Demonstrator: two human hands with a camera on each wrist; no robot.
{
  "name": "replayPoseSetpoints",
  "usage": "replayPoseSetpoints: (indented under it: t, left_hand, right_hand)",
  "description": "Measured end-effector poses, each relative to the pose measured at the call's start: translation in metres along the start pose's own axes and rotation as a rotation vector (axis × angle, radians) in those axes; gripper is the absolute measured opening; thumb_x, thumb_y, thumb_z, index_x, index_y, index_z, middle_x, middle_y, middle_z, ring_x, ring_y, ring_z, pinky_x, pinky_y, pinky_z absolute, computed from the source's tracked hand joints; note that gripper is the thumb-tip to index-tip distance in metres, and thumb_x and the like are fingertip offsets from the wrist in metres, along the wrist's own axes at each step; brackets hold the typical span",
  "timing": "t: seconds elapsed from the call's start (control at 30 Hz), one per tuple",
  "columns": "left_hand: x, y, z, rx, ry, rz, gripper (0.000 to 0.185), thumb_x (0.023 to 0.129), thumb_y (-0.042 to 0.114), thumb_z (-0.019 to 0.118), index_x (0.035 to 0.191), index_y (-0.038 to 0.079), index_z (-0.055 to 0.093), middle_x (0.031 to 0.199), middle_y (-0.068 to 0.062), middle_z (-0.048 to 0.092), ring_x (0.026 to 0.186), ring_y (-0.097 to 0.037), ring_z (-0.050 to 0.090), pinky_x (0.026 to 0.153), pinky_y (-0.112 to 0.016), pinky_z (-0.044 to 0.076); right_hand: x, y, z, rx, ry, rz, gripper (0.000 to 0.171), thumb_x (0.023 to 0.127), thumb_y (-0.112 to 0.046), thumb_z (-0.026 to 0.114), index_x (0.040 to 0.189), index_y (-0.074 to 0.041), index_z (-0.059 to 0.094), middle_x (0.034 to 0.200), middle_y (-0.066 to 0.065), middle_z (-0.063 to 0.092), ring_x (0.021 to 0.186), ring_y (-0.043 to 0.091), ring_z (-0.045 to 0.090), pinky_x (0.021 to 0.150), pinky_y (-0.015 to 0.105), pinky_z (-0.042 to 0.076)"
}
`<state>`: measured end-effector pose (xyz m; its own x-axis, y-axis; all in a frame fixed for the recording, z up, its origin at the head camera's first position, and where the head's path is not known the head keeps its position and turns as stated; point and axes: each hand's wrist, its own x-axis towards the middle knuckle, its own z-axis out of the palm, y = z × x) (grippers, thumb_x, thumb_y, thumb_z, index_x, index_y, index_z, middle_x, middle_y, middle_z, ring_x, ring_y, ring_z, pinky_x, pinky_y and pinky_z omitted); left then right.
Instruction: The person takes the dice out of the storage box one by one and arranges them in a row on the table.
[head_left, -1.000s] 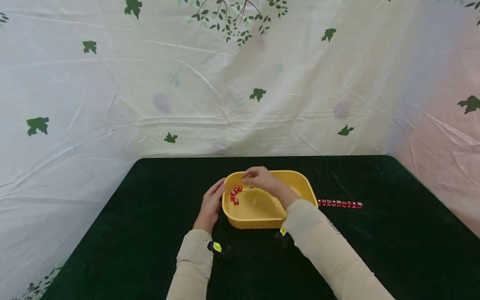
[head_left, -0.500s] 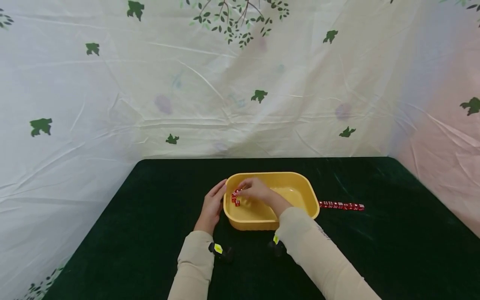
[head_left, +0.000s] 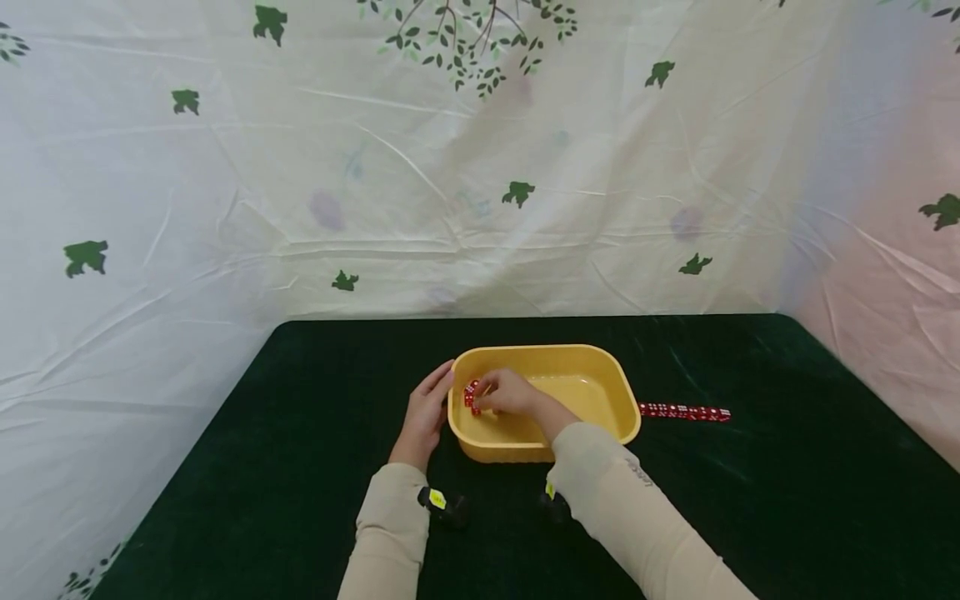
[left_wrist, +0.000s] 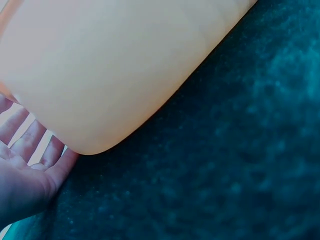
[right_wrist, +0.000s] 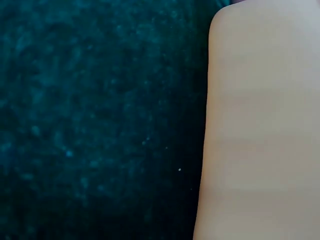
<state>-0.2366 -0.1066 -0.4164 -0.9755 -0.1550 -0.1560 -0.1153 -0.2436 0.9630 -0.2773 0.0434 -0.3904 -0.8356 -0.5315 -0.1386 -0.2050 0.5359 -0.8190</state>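
A yellow plastic tub (head_left: 592, 375) stands on the dark green cloth, with several red dice (head_left: 470, 392) with white pips grouped inside its left end. My left hand (head_left: 423, 417) rests against the tub's left outer wall, fingers extended. In the left wrist view those fingers (left_wrist: 30, 142) lie along the wall. My right hand (head_left: 513, 393) reaches down into the tub, thumb and fingertips bent together at the lowest die (head_left: 476, 410). The hand partly hides the dice. From the right wrist only the tub's outer wall (right_wrist: 265, 120) shows, not the fingers.
A straight row of red dice (head_left: 684, 412) lies on the cloth (head_left: 300, 467) just right of the tub. Behind the table hangs a pale curtain (head_left: 420, 208) with leaf prints. Each wrist wears a dark camera.
My right hand has come down from above the tub's back left to the dice, then toward the nearest die. The left hand stays at the tub's side.
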Motion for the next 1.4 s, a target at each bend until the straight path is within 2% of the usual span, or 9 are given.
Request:
replayPoseSetpoints:
  t: [0.47,0.77,1.0,1.4]
  left_hand:
    - [-0.0003,0.0006,-0.0009,-0.014,-0.009,0.002,0.040,0.082,0.038,0.055,0.119,0.021,0.052,0.124,0.000,0.044,0.110,-0.018,0.042,0.087,-0.037,0.038]
    - [0.0007,-0.0010,-0.0013,-0.014,-0.006,-0.001,0.041,0.082,0.038,0.055,0.119,0.020,0.052,0.123,0.001,0.044,0.109,-0.018,0.041,0.087,-0.037,0.038]
    - [0.0034,-0.0035,0.0012,-0.029,0.010,0.002,0.036,0.084,0.034,0.055,0.117,0.020,0.054,0.121,0.001,0.046,0.109,-0.017,0.042,0.086,-0.037,0.038]
    - [0.0018,-0.0024,0.0011,-0.016,0.002,0.010,0.038,0.083,0.035,0.054,0.118,0.020,0.053,0.123,0.001,0.044,0.110,-0.018,0.041,0.087,-0.038,0.038]
  right_hand:
    - [0.0004,0.0023,0.0051,-0.063,0.019,-0.016,0.009,0.077,-0.011,0.064,0.084,-0.006,0.063,0.075,0.004,0.053,0.065,0.018,0.047,0.057,0.025,0.041]
    - [0.0005,0.0040,0.0066,-0.075,0.002,-0.007,0.008,0.077,-0.012,0.065,0.084,-0.008,0.063,0.074,0.003,0.054,0.066,0.017,0.047,0.057,0.025,0.040]
    - [-0.0010,0.0014,0.0037,-0.112,-0.002,-0.050,0.008,0.076,-0.009,0.065,0.083,-0.005,0.063,0.068,0.002,0.053,0.059,0.015,0.046,0.052,0.022,0.038]
    - [0.0016,0.0013,0.0007,-0.094,-0.033,-0.035,0.008,0.076,-0.010,0.064,0.083,-0.005,0.063,0.065,0.002,0.052,0.057,0.014,0.045,0.051,0.022,0.038]
